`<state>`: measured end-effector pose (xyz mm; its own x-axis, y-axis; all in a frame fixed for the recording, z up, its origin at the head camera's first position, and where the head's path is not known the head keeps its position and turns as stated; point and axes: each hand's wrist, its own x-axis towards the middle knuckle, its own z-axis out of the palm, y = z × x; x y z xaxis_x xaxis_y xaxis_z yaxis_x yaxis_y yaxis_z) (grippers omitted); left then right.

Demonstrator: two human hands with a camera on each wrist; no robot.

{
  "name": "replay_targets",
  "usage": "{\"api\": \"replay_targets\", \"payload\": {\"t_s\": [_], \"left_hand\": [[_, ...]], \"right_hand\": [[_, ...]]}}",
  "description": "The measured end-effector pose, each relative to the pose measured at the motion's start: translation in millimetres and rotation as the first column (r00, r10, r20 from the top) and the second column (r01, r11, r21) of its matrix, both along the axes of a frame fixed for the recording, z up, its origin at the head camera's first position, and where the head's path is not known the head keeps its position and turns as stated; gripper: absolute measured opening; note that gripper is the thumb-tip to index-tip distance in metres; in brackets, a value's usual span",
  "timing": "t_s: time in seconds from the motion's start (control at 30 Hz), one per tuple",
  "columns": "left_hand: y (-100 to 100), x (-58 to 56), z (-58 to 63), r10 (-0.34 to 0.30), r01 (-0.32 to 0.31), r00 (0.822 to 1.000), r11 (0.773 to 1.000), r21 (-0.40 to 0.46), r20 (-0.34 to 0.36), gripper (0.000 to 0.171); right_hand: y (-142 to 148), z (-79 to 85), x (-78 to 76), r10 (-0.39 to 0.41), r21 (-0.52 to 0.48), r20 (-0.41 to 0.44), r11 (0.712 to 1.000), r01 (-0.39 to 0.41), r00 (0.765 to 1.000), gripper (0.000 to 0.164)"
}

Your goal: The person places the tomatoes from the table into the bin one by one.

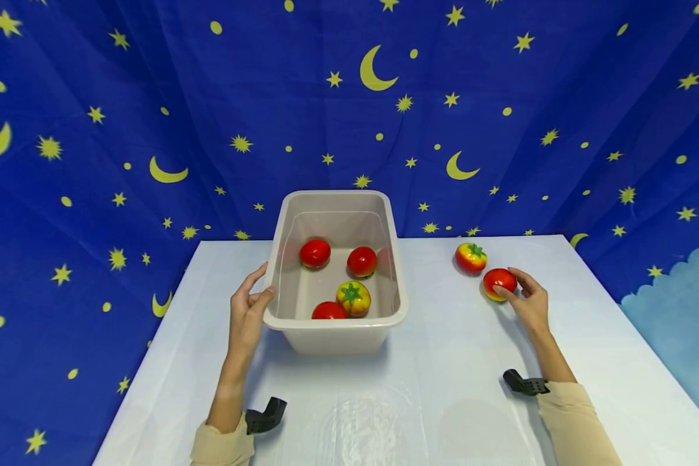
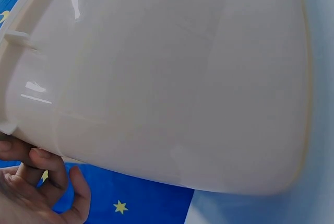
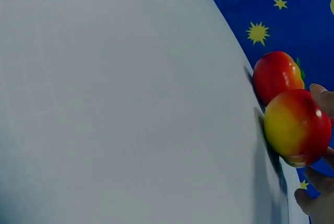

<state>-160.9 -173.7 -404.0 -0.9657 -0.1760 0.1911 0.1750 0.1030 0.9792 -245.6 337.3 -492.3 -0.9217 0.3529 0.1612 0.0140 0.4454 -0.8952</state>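
Note:
A light grey plastic bin (image 1: 338,336) stands on the table with several tomatoes inside, among them a yellow-red tomato (image 1: 353,299) with a green star-shaped top. My left hand (image 1: 248,317) grips the bin's left rim, thumb on the edge; in the left wrist view its curled fingers (image 2: 42,187) sit just under the rim. On the right, my right hand (image 1: 529,303) pinches a red tomato (image 1: 499,285) between thumb and fingers. Whether this tomato touches the table I cannot tell. Just behind it lies another red-yellow tomato (image 1: 470,258) with a green top.
A white-covered table (image 1: 443,388) carries everything. Behind its far edge hangs a blue curtain (image 1: 303,97) with yellow moons and stars. A light blue cloth (image 1: 676,310) hangs beyond the right edge. Black wrist mounts (image 1: 266,416) sit on both forearms.

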Motion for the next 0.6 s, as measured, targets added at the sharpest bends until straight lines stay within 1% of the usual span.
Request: {"api": "replay_targets", "payload": {"t_s": [0.2, 0.6], "left_hand": [[-0.5, -0.6, -0.5, 0.0, 0.0, 1.0, 1.0, -0.003, 0.003, 0.039], [-1.1, -0.6, 0.7, -0.005, 0.005, 1.0, 1.0, -0.006, 0.008, 0.04]], "right_hand": [[-0.3, -3.0, -1.8, -0.002, -0.043, 0.05, 0.999, 0.004, 0.999, 0.058], [-0.7, -2.2, -1.1, -0.023, -0.052, 0.073, 0.998, 0.027, 0.997, 0.057]]}}
